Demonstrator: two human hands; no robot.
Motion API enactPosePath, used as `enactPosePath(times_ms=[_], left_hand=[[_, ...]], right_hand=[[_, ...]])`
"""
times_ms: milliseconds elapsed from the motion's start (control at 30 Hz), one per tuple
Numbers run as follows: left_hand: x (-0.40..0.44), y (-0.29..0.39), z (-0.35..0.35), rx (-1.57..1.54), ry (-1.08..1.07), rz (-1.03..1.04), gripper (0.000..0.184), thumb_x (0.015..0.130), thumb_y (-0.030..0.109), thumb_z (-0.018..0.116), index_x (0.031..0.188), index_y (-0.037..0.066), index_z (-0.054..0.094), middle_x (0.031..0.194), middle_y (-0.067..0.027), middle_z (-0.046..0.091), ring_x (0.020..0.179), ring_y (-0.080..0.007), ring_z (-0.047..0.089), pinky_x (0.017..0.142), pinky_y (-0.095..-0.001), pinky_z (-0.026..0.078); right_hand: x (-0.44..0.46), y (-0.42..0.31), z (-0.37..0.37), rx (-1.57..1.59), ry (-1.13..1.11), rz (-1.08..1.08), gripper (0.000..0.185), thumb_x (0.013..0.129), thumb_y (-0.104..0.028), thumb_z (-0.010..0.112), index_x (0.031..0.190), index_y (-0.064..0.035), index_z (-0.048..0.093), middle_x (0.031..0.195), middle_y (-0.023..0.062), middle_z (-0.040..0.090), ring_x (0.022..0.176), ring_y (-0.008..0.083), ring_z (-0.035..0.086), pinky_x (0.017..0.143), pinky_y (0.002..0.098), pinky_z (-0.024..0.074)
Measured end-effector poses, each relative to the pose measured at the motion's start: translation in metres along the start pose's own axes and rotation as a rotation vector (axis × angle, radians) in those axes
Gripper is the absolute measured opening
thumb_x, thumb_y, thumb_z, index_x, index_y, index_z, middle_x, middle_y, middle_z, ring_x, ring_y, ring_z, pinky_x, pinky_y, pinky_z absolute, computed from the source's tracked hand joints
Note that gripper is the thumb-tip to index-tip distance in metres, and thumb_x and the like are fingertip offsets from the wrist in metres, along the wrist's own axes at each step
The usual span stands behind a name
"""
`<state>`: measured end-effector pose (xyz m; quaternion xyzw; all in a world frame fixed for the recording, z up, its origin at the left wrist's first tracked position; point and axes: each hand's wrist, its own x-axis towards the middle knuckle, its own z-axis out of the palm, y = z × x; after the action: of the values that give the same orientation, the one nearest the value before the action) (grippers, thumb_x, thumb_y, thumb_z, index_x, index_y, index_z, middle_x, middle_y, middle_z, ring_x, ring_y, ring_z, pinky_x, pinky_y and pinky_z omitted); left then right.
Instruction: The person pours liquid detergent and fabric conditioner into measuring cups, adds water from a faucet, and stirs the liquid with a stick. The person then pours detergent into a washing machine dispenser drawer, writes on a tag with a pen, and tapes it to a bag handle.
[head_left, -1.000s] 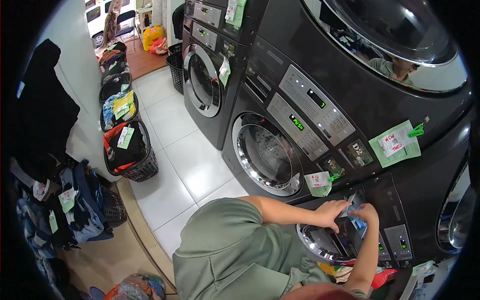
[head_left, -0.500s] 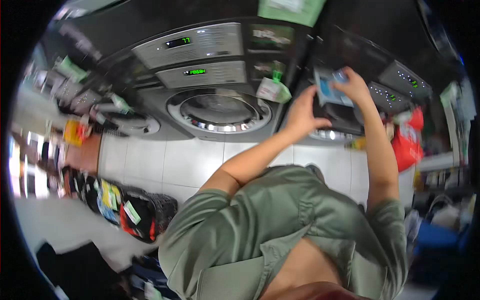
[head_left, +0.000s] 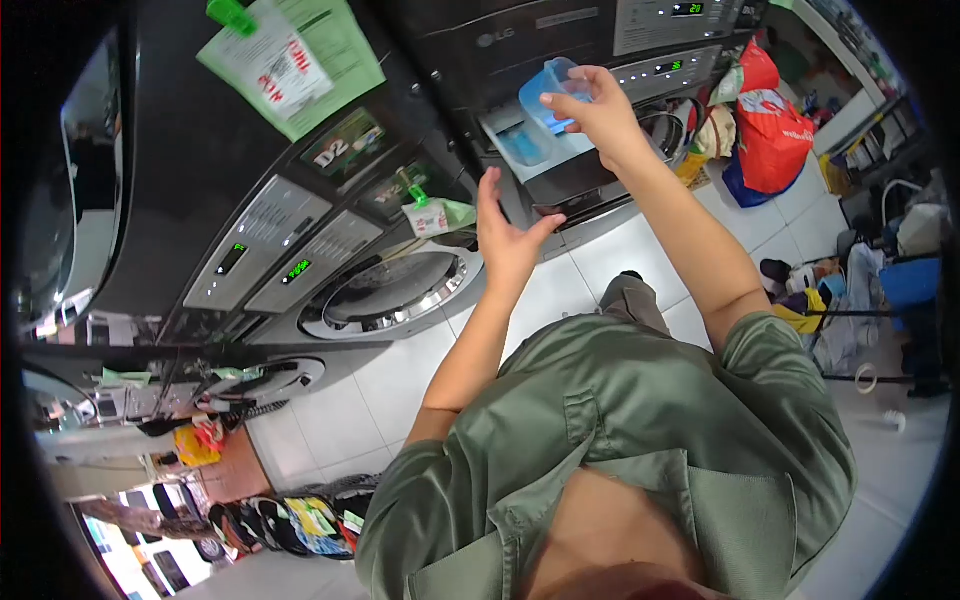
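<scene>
A translucent blue measuring cup (head_left: 541,92) is tilted in my right hand (head_left: 606,115), thumb and fingers closed around it. It is over the pulled-out detergent drawer (head_left: 577,165) of a dark washing machine, where blue shows inside. My left hand (head_left: 512,240), fingers and thumb spread and holding nothing, is just left of the drawer front. I cannot tell whether the thumb touches the machine.
Left stands another washer with a round door (head_left: 395,290), a clipped tag (head_left: 432,217) and green paper (head_left: 300,70) above. A red bag (head_left: 772,140) sits on the floor at right. Bundled laundry (head_left: 310,525) lies at lower left.
The view has swung, bringing the drawer and the right-hand machine nearer the middle. My right hand still holds the cup over the drawer, and my left hand stays spread beside it.
</scene>
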<state>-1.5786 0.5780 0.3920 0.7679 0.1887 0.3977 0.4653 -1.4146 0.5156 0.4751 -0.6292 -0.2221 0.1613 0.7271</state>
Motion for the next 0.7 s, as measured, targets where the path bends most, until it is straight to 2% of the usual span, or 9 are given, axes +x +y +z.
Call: enactPosePath(times_ms=[33,133,233,367,467,600,633,667,700], left_hand=[[-0.001,0.004,0.001,0.036,0.032,0.02,0.091,0.049,0.02,0.084,0.124,0.0,0.035,0.122,-0.0183,0.044,0.108,-0.0314,0.046,0.092,-0.0379,0.037],[0.001,0.002,0.005,0.146,0.08,0.015,0.084,0.049,0.021,0.084,0.117,0.001,0.04,0.113,-0.0154,0.047,0.098,-0.0291,0.048,0.085,-0.0378,0.039],[0.013,-0.005,0.016,0.177,0.251,-0.022,0.065,0.052,0.022,0.084,0.1,0.003,0.046,0.095,-0.0076,0.048,0.086,-0.0206,0.047,0.078,-0.0312,0.041],[0.039,-0.014,0.025,0.17,0.251,-0.177,0.04,0.066,0.019,0.077,0.059,0.005,0.041,0.054,0.0025,0.038,0.052,-0.0102,0.033,0.049,-0.0247,0.033],[0.044,-0.027,0.045,-0.047,0.286,-0.325,0.032,0.079,0.02,0.067,0.059,0.005,0.047,0.055,0.0003,0.049,0.048,-0.0069,0.039,0.048,-0.0219,0.034],[0.072,-0.038,0.069,0.009,0.394,-0.426,0.034,0.085,0.031,0.057,0.068,0.001,0.057,0.055,-0.0043,0.054,0.05,-0.0082,0.045,0.048,-0.0228,0.036],[0.08,-0.059,0.073,-0.054,0.447,-0.344,0.037,0.087,0.032,0.053,0.071,-0.001,0.058,0.059,-0.0052,0.056,0.052,-0.0111,0.048,0.049,-0.0262,0.038],[0.085,-0.057,0.079,0.094,0.48,-0.374,0.04,0.089,0.031,0.048,0.071,-0.002,0.058,0.062,-0.0061,0.057,0.053,-0.0146,0.049,0.054,-0.0303,0.042],[0.088,-0.068,0.084,-0.169,0.558,-0.341,0.042,0.09,0.032,0.045,0.07,-0.004,0.057,0.064,-0.0075,0.057,0.053,-0.0171,0.05,0.054,-0.0319,0.043]], right_hand=[[-0.003,-0.006,-0.009,0.093,-0.005,-0.031,0.056,0.069,-0.015,0.073,0.113,-0.0014,0.041,0.098,0.0077,0.055,0.079,0.0161,0.058,0.065,0.0285,0.0454],[-0.017,-0.031,-0.048,0.258,0.094,-0.05,0.061,0.067,-0.019,0.075,0.113,0.0008,0.04,0.093,0.0082,0.055,0.076,0.0147,0.057,0.061,0.0258,0.0446],[-0.029,-0.03,-0.1,0.216,0.233,-0.097,0.06,0.069,-0.018,0.074,0.115,0.0013,0.04,0.093,0.0083,0.056,0.076,0.0141,0.056,0.061,0.0243,0.0442],[-0.045,-0.015,-0.169,0.124,0.385,-0.049,0.058,0.069,-0.019,0.073,0.114,-0.0003,0.041,0.091,0.0071,0.056,0.074,0.0125,0.055,0.059,0.0222,0.0429],[-0.049,0.007,-0.223,0.117,0.497,0.059,0.057,0.068,-0.02,0.073,0.113,-0.0016,0.042,0.091,0.0066,0.056,0.072,0.0119,0.056,0.058,0.022,0.0422],[-0.038,0.034,-0.296,0.16,0.639,0.153,0.055,0.067,-0.02,0.074,0.11,-0.0042,0.044,0.09,0.0056,0.056,0.071,0.0122,0.056,0.058,0.0227,0.0419],[-0.033,0.036,-0.317,0.166,0.652,0.158,0.054,0.067,-0.02,0.074,0.11,-0.0048,0.044,0.09,0.0056,0.056,0.072,0.0123,0.056,0.058,0.0226,0.0417],[-0.028,0.037,-0.34,0.169,0.665,0.153,0.053,0.067,-0.02,0.074,0.109,-0.0053,0.044,0.091,0.0056,0.056,0.072,0.0124,0.056,0.057,0.0226,0.0415],[-0.023,0.041,-0.364,0.162,0.698,0.143,0.052,0.067,-0.018,0.074,0.108,-0.0057,0.044,0.091,0.0056,0.055,0.072,0.0122,0.055,0.058,0.0227,0.0415]])
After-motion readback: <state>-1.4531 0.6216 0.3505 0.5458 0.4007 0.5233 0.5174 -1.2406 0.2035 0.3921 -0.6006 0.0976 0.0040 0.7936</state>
